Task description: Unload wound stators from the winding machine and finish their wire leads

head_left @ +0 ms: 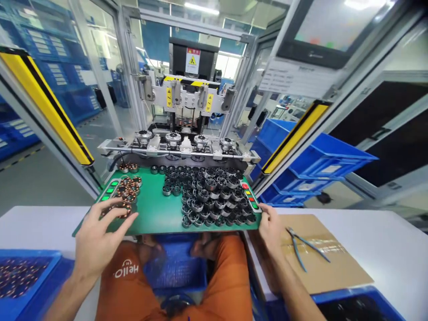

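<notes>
Left fingers (125,226) curved, perhaps touching coppery rings (127,194); right fingers (266,208) near button (255,206).

Board (154,211): plain green. Coils (129,189) on its left: copper and black. Rings (203,195) on its right: black with silver-grey bands. Left buttons (110,191): green; right buttons (251,199), far to near: red, yellow, red, green. Upright bars at left (50,104) and right (294,139): yellow, edged black. Far sign (193,61): red band above white, with a yellow triangle. Right stacked bins (310,154): blue. Near shorts (227,276): orange, white lettering at left. Pliers (302,243), near right: blue handles on brown cardboard (334,272).
</notes>
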Available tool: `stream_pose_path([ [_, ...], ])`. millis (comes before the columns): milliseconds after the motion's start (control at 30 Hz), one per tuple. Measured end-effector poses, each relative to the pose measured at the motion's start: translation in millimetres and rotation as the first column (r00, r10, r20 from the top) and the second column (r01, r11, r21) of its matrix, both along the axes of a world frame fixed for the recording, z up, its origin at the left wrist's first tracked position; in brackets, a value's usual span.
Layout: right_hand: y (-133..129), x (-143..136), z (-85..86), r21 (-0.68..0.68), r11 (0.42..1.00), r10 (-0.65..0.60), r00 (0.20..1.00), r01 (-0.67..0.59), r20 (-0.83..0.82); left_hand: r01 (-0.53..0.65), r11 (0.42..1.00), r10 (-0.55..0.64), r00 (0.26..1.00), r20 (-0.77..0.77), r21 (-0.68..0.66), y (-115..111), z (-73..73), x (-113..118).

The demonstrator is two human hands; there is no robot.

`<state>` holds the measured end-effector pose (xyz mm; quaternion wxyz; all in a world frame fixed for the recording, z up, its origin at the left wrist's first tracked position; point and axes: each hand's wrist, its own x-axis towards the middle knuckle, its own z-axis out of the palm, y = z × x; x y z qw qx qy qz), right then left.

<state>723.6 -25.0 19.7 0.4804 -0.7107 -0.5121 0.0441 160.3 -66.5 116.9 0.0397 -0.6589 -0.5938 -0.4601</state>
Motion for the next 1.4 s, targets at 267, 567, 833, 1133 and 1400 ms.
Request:
stream_pose_path([
  [267, -0.1, -0.8, -4.8, 0.038, 0.999, 0.009, 0.994, -0.013, 0.113, 0.214, 0.971, -0.075, 0.698, 0.712, -0.108, -95.6, -11.3, 81.1],
  [567, -28.0, -40.5, 51.8, 0.174, 0.985, 0.004, 0.999, -0.009, 0.033, 0.36, 0.932, -0.24, 0.717, 0.654, -0.052, -144.0, 22.7, 96.2],
  [833, -156.3, -182.0, 117.5, 0.114, 0.694, 0.645, 0.545, -0.711, -0.535, 0.456, 0.89, -0.416, 0.827, 0.379, -0.018, -134.2, 38.2, 118.7],
  [1133, -145.0, -208.8, 111.3, 0.157, 0.371, 0.448, 0.028, -0.915, -0.894, 0.582, 0.813, -0.533, 0.754, 0.385, -0.016, -117.5, 3.0, 130.1],
  [1400, -131.9, -216.4, 110.8, 0.115, 0.382, 0.338, 0.023, -0.917, -0.941, 0.603, 0.792, -0.576, 0.79, -0.207, 0.094, -96.0, 11.8, 86.1],
])
